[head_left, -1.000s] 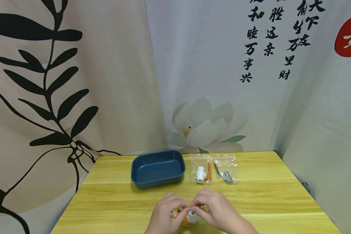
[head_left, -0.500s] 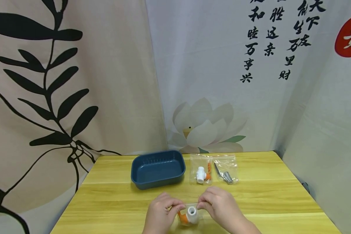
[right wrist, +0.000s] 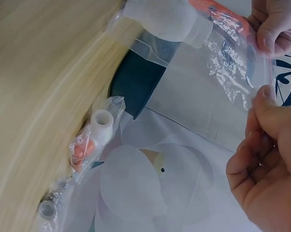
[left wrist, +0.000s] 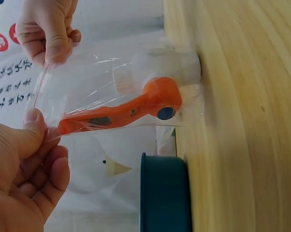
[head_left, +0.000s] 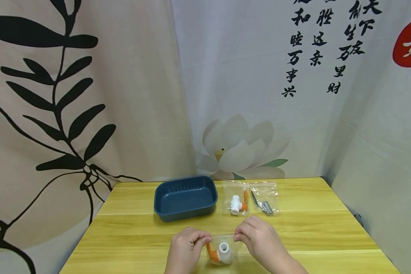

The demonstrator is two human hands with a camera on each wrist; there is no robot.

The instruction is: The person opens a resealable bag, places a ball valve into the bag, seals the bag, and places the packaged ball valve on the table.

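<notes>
A clear zip bag (head_left: pixel 233 242) hangs upright near the front of the table, its red-lined top edge stretched between both hands. Inside sits a white plastic valve (head_left: pixel 224 252) with an orange lever handle (left wrist: pixel 119 113), at the bottom of the bag close over the wood. My left hand (head_left: pixel 187 249) pinches the bag's left top corner between thumb and fingers. At the opposite corner, my right hand (head_left: pixel 260 241) pinches the same edge, thumb toward the bag. In the left wrist view, the valve's white body shows blurred through the plastic behind the handle.
Behind the hands stands a dark blue plastic tray (head_left: pixel 188 215) on the wooden table (head_left: pixel 123 247). Right of it lies a bag with another white valve (head_left: pixel 235 205) and orange handle, beside a bag with grey metal parts (head_left: pixel 267 208). A printed curtain (head_left: pixel 150 95) hangs behind.
My hands started close together at the bag's top, then moved apart, left hand leftward and right hand rightward. The bag's top is now spread and the valve shows fully.
</notes>
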